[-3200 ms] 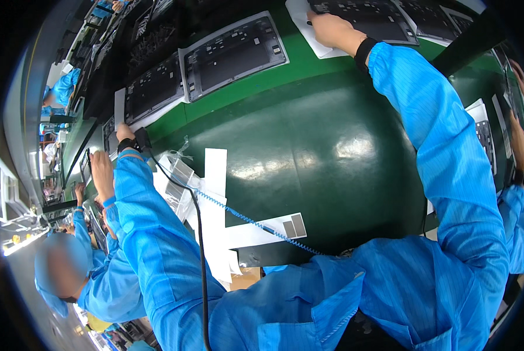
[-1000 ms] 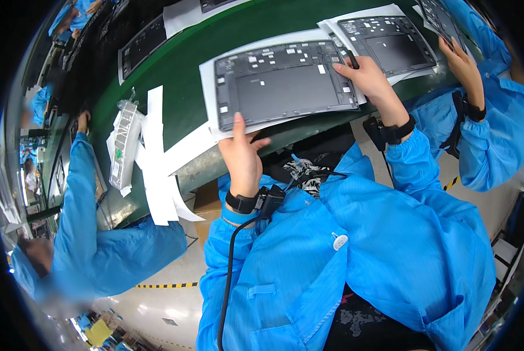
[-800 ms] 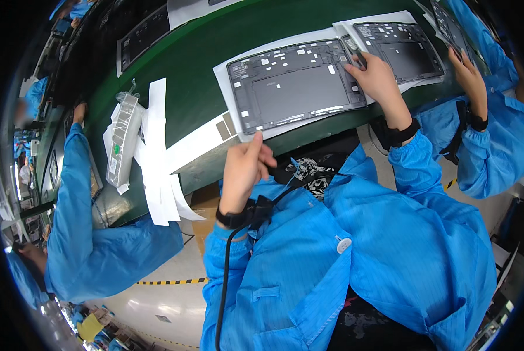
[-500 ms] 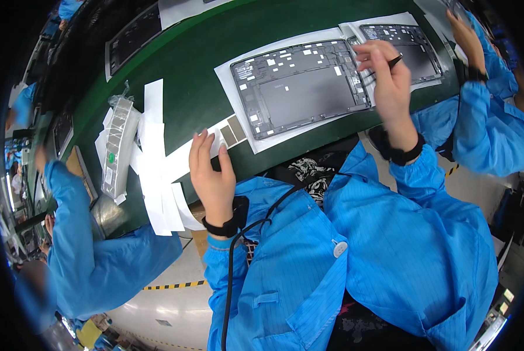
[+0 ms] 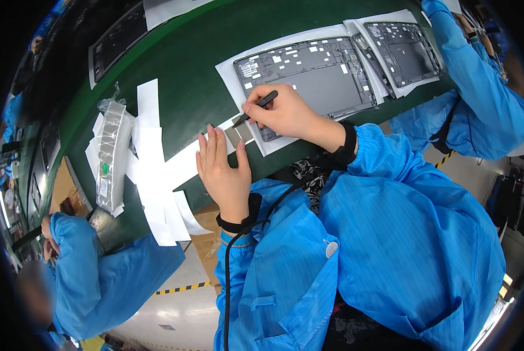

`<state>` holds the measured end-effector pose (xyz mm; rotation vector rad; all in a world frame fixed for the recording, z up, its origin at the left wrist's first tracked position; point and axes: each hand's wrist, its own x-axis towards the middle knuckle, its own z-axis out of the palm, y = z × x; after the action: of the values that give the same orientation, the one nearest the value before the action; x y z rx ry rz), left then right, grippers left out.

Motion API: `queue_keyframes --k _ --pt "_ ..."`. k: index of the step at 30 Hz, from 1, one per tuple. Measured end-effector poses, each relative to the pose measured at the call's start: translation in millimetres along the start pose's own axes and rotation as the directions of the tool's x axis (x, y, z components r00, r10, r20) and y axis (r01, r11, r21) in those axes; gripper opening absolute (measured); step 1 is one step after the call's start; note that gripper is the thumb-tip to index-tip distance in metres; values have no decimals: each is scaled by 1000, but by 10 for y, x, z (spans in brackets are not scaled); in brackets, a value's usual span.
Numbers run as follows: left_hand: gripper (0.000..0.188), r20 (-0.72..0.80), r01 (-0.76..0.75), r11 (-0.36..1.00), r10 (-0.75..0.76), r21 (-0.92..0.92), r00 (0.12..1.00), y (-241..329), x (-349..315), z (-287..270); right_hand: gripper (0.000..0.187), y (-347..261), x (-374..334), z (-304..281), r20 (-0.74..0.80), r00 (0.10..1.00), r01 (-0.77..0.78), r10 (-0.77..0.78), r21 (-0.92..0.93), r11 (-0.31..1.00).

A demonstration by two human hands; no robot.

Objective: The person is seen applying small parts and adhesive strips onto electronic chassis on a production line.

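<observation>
My right hand [image 5: 288, 114] grips a pair of black tweezers [image 5: 265, 100]. Their tips meet the grey-brown square pieces [image 5: 234, 137] on the end of a white paper strip [image 5: 183, 165]. Resting on that strip, my left hand [image 5: 222, 172] has its fingers stretched out and holds nothing. Just beyond my right hand lies a dark grey tablet housing [image 5: 323, 85], dotted with small white patches, on a white sheet [image 5: 229, 73]. My right hand hides part of the housing's near left side.
Another tablet housing [image 5: 405, 55] lies to the right. More white strips [image 5: 151, 152] and a clear-wrapped long bundle [image 5: 111, 158] are at left on the green table [image 5: 186, 70]. Co-workers' blue sleeves [image 5: 481, 85] reach in from both sides. A black cord [image 5: 229, 281] runs from my left wrist strap.
My right hand has moved left and nearer, from over the housing's right edge to the square pieces. My left hand stays on the strip. The co-worker at right has shifted an arm.
</observation>
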<state>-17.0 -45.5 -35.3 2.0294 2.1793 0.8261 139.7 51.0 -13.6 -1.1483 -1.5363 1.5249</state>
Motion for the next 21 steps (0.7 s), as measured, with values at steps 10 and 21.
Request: queue_keyframes --k 10,21 --pt "43 35 0 1000 1 -7 999 -11 -5 -8 17 60 -15 19 34 998 -46 44 82 996" --pt "45 42 18 1000 -18 4 999 -11 -18 -1 18 -32 -44 47 -62 998 15 -11 63 998"
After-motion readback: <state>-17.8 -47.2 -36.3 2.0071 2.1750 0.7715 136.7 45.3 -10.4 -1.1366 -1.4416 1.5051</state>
